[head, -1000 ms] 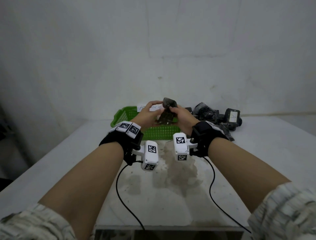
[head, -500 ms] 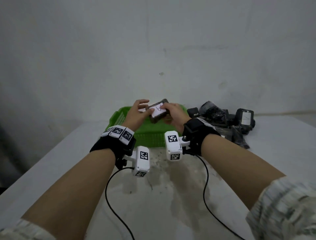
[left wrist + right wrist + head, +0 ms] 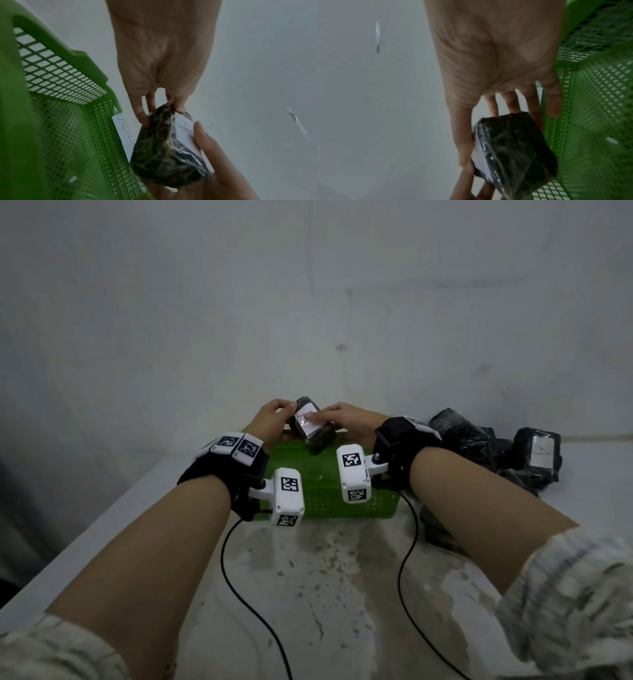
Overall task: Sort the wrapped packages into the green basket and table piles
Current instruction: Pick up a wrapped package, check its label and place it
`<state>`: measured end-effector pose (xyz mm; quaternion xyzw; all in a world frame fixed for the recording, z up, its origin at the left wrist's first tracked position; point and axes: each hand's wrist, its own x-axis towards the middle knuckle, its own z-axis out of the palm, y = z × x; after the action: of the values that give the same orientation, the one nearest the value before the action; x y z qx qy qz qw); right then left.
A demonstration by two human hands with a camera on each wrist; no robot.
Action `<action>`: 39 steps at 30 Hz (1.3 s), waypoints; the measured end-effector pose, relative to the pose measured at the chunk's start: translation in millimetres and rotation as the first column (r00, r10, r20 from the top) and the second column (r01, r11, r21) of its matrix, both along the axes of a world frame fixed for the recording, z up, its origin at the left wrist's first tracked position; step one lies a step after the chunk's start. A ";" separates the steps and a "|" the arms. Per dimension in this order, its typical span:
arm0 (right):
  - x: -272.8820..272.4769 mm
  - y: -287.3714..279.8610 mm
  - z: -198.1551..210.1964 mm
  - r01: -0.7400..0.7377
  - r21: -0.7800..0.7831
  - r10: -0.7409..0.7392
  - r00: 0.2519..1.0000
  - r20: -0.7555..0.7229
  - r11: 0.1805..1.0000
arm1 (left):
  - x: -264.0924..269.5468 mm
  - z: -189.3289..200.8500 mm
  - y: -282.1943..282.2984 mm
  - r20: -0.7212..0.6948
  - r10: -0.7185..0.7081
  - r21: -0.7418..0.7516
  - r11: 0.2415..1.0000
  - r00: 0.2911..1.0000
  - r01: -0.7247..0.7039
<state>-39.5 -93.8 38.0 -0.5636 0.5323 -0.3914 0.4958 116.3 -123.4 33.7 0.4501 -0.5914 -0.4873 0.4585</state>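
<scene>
A dark wrapped package (image 3: 313,428) with a white handwritten label is held by both hands above the green basket (image 3: 325,501). My left hand (image 3: 289,409) pinches its far corner between thumb and fingers, as the left wrist view shows (image 3: 163,115). My right hand (image 3: 327,419) grips the package (image 3: 513,146) from the right, thumb on the label side and fingers behind it. The mesh basket (image 3: 68,135) carries a white paper tag (image 3: 125,132) on its far wall. What lies inside the basket is mostly hidden.
A pile of dark wrapped packages (image 3: 479,446) lies on the table right of the basket, one showing a white label (image 3: 543,453). Another dark package (image 3: 438,530) sits by the basket's right corner under my right forearm. A grey wall stands close behind.
The package has been turned in both hands, from edge-up to label facing me. It stays held over the basket's far side.
</scene>
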 end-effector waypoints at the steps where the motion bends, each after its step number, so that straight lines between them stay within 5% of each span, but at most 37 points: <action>1: 1.2 -1.5 2.7 -0.048 0.052 0.049 0.998 -0.029 0.998 | 0.6 1.5 -1.6 -0.017 0.026 0.023 0.999 1.000 -0.026; 4: 7.5 -10.3 6.5 0.012 0.132 -0.008 0.999 -0.031 0.991 | 5.6 1.6 -4.7 -0.015 0.110 0.049 0.993 0.994 -0.109; 9: 23.1 -29.6 2.7 0.154 0.155 -0.150 0.988 -0.037 0.976 | 20.7 -4.2 -8.9 0.183 0.144 0.057 0.986 0.972 -0.157; 14: 35.3 -45.0 -6.4 0.201 0.170 -0.188 0.978 -0.090 0.965 | 46.7 -17.6 -15.4 0.588 0.357 -0.159 0.931 0.725 -0.329; 18: 38.6 -60.9 -17.5 0.161 0.165 -0.154 0.987 -0.050 0.973 | 69.0 -42.9 -25.0 0.644 0.418 -0.157 0.892 0.640 -0.425; 22: 52.2 -75.8 -16.5 0.214 0.152 -0.190 0.969 -0.161 0.965 | 85.3 -57.0 -39.3 0.598 0.382 -0.005 0.881 0.704 -0.473; 25: 62.5 -83.5 -18.0 0.170 0.099 -0.132 0.940 -0.315 0.980 | 92.4 -68.5 -61.8 0.489 0.263 0.141 0.917 0.832 -0.373; 27: 66.7 -93.3 -25.8 0.134 0.156 -0.087 0.956 -0.279 0.979 | 97.7 -79.6 -79.5 0.431 0.219 0.181 0.930 0.876 -0.321; 34: 80.2 -106.0 -50.5 0.144 0.211 -0.090 0.965 -0.245 0.967 | 93.2 -67.7 -59.9 0.385 0.219 0.178 0.935 0.896 -0.305; 39: 86.8 -115.8 -54.7 0.156 0.113 -0.055 0.790 -0.611 0.981 | 92.7 -69.3 -62.3 0.378 0.243 0.163 0.932 0.893 -0.322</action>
<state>47.4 -209.5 -16.8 -0.5874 0.7226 -0.1744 0.3199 209.1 -185.7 -35.5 0.6597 -0.5335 -0.3895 0.3584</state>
